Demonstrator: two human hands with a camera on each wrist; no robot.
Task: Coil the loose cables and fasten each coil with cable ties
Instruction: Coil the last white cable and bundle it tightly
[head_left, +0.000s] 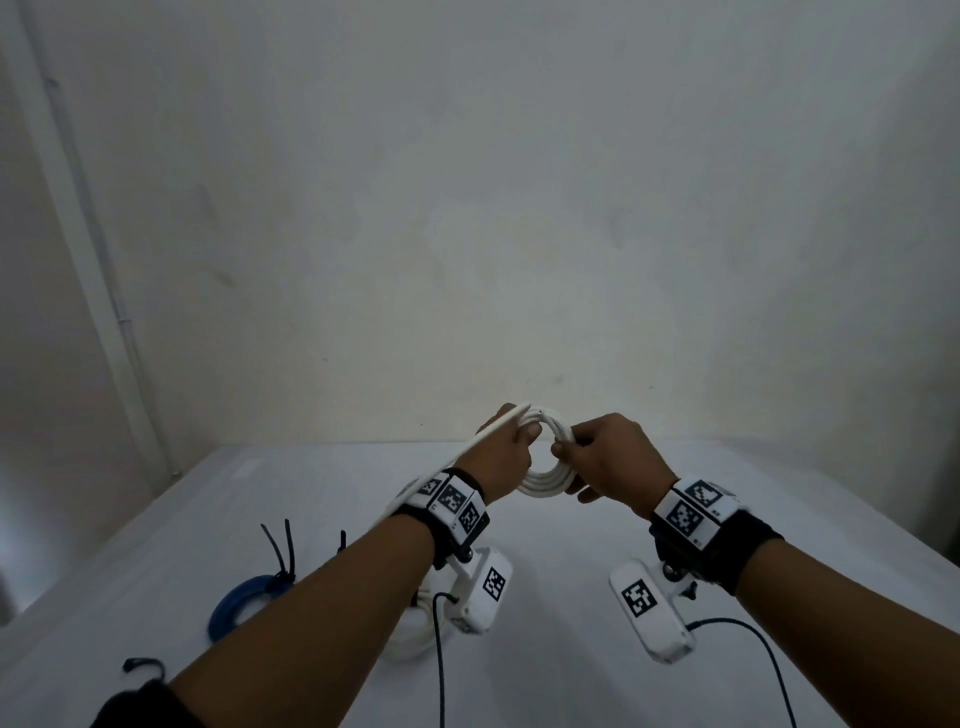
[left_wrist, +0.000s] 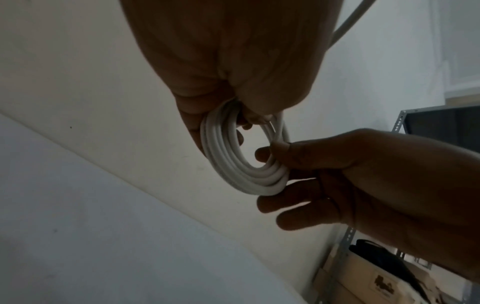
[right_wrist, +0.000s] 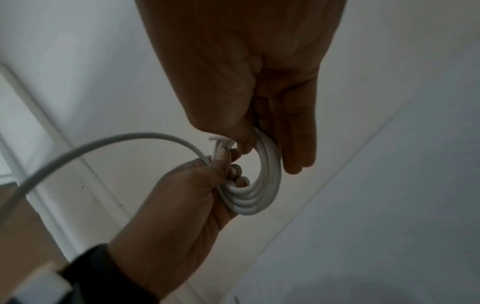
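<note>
A white cable coil (head_left: 545, 480) of several loops hangs above the white table (head_left: 571, 545), held between both hands. My left hand (head_left: 524, 434) grips the coil's left side, thumb on top and fingertips through the ring. The right hand (head_left: 563, 447) pinches the coil's right side between thumb and fingers. The loose tail (head_left: 467, 448) of the cable leaves the left hand and runs down-left over that wrist. The left wrist view shows the coil (left_wrist: 244, 162) with the right hand (left_wrist: 272, 152) pinching it. In the right wrist view the tail (right_wrist: 103, 144) arcs away from the coil (right_wrist: 257, 197).
A blue coil (head_left: 234, 605) bound with black cable ties (head_left: 283, 553) lies at the table's left. Another white coil (head_left: 415, 629) lies under my left forearm. A black tie piece (head_left: 143, 665) sits near the front left edge. A metal shelf rack (left_wrist: 398, 123) stands to the right.
</note>
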